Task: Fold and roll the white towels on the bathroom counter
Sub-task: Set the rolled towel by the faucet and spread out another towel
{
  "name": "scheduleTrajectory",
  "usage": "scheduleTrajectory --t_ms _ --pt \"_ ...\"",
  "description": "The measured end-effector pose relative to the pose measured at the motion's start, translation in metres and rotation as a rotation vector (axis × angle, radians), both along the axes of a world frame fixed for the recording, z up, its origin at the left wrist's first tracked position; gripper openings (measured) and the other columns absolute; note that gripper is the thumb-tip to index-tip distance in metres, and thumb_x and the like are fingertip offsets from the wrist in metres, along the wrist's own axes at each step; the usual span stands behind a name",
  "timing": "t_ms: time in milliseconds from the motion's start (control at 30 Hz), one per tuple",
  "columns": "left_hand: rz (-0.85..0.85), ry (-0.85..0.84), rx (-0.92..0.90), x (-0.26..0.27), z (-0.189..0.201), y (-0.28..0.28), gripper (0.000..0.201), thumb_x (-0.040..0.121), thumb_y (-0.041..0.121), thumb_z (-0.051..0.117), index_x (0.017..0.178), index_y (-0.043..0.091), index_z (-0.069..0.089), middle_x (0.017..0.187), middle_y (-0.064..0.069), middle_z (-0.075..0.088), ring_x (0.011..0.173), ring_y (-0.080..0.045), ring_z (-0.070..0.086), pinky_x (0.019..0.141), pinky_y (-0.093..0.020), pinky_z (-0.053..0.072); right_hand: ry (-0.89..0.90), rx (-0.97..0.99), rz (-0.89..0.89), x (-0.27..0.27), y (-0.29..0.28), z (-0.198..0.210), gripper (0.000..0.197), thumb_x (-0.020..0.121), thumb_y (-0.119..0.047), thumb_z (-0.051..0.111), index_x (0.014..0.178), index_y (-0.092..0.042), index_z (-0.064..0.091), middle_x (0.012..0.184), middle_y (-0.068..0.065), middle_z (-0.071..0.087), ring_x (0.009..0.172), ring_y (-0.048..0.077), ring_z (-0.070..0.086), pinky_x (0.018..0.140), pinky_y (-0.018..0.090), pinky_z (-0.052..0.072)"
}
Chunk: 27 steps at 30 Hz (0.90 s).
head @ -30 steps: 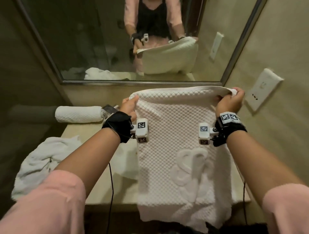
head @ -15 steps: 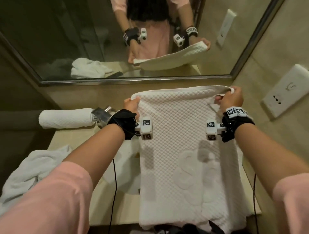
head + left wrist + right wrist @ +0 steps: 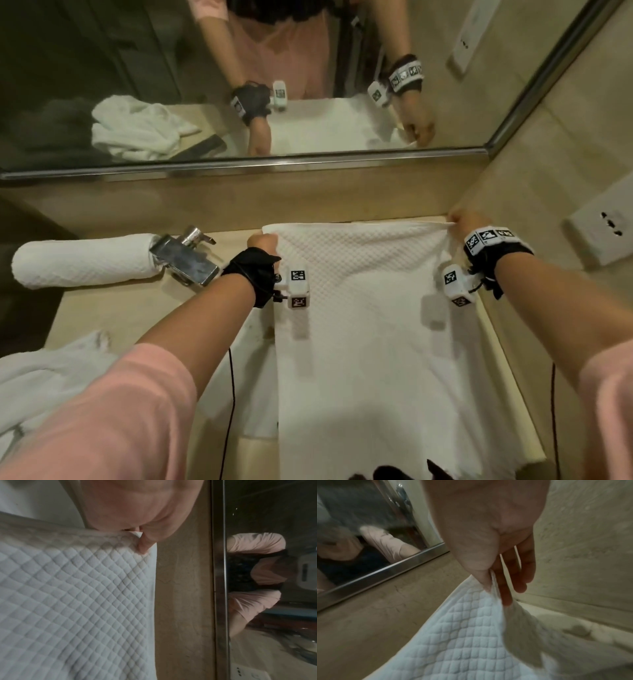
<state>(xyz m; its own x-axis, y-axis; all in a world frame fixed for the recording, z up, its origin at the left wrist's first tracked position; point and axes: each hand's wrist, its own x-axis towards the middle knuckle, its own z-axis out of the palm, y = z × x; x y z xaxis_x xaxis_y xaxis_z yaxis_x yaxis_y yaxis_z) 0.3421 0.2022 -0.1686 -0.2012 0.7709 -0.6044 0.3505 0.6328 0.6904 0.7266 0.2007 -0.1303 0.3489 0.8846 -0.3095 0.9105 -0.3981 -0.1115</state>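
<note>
The left hand (image 3: 262,241) and right hand (image 3: 466,222) each pinch a far corner of the quilted white towel (image 3: 370,325), spread down the counter (image 3: 102,301) (near end overhanging). Laying the far edge square against the mirror (image 3: 239,164) wall should keep folds true. A rolled towel (image 3: 82,260) lies far left.

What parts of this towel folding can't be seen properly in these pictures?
- Towel near end: head view, cut off by the bottom edge.
- Left hand fingertips: tucked under the towel corner.
- Crumpled towel: partly behind the pink sleeve.
- Right wrist view: towel edge blurred.
</note>
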Motion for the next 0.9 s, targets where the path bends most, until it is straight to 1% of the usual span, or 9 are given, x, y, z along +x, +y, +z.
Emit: scheduleTrajectory --t_ms 67,100,167,200,400,533,633,800,900 --pt "0.069 -0.013 -0.063 0.001 -0.001 0.009 0.042 0.101 0.016 0.041 0.14 0.001 0.042 0.143 -0.017 0.045 0.103 -0.017 0.061 0.038 -0.006 0.041 -0.059 0.025 0.015 0.007 0.004 -0.006 0.028 0.091 -0.007 0.045 0.11 -0.013 0.064 0.112 0.017 0.065 0.098 0.035 0.063 0.087 0.038 0.05" --pt "0.131 -0.01 -0.106 0.001 0.001 0.015 0.04 0.101 0.018 0.04 0.139 0.003 0.044 0.142 -0.015 0.046 0.119 -0.023 0.055 0.055 -0.006 0.048 -0.081 0.036 0.006 0.009 0.008 -0.011 0.027 0.09 -0.007 0.045 0.108 -0.013 0.065 0.109 0.017 0.065 0.096 0.035 0.064 0.086 0.039 0.052" --pt "-0.029 0.156 -0.042 -0.003 -0.008 0.018 0.037 0.1 0.025 0.044 0.131 0.006 0.051 0.138 -0.01 0.051 0.125 -0.025 0.05 0.09 -0.02 0.046 -0.131 0.067 -0.019 0.012 0.011 -0.02 0.025 0.088 -0.006 0.046 0.101 -0.012 0.067 0.102 0.018 0.067 0.09 0.035 0.064 0.082 0.039 0.054" --pt "-0.161 0.318 -0.043 0.0 -0.011 0.015 0.037 0.098 0.026 0.047 0.128 0.006 0.053 0.135 -0.008 0.052 0.124 -0.024 0.051 0.096 -0.025 0.044 -0.158 0.083 -0.029 0.012 0.014 -0.025 0.024 0.087 -0.005 0.047 0.098 -0.011 0.068 0.099 0.018 0.067 0.087 0.035 0.064 0.081 0.04 0.055" --pt "-0.237 0.329 -0.018 0.0 -0.041 0.029 0.048 0.093 0.023 0.059 0.134 0.002 0.047 0.141 -0.011 0.048 0.129 -0.027 0.047 0.103 -0.028 0.037 -0.099 0.154 -0.171 0.009 0.016 -0.046 0.015 0.086 -0.002 0.049 0.094 -0.004 0.063 0.096 0.022 0.066 0.082 0.035 0.06 0.07 0.035 0.047" --pt "-0.231 0.313 -0.01 0.001 -0.047 0.033 0.037 0.094 0.021 0.056 0.126 0.003 0.054 0.134 -0.011 0.054 0.124 -0.028 0.051 0.102 -0.031 0.04 0.049 0.185 -0.335 0.006 0.005 -0.069 0.034 0.092 -0.015 0.054 0.119 0.004 0.048 0.124 0.026 0.05 0.113 0.041 0.051 0.087 0.042 0.044" --pt "-0.163 0.202 -0.061 0.001 -0.049 0.039 0.031 0.096 0.019 0.049 0.122 0.005 0.058 0.131 -0.011 0.055 0.122 -0.028 0.051 0.103 -0.034 0.041 0.09 0.205 -0.362 0.005 -0.006 -0.084 0.046 0.091 -0.026 0.059 0.125 0.002 0.045 0.129 0.023 0.048 0.12 0.04 0.046 0.092 0.043 0.043" --pt "-0.093 0.256 -0.03 -0.004 -0.074 0.038 0.03 0.082 0.025 0.067 0.11 0.016 0.065 0.12 -0.004 0.062 0.11 -0.025 0.057 0.095 -0.031 0.048 0.13 0.254 -0.252 0.007 -0.017 -0.108 0.077 0.082 -0.069 0.046 0.128 -0.007 0.049 0.126 0.017 0.057 0.119 0.036 0.05 0.098 0.045 0.042" --pt "-0.142 0.339 -0.025 -0.006 -0.08 0.039 0.03 0.081 0.03 0.065 0.109 0.019 0.065 0.118 0.0 0.063 0.108 -0.023 0.056 0.091 -0.028 0.046 0.101 0.25 -0.099 0.001 -0.026 -0.114 0.086 0.075 -0.074 0.051 0.134 -0.012 0.043 0.135 0.011 0.05 0.125 0.032 0.044 0.103 0.045 0.038"
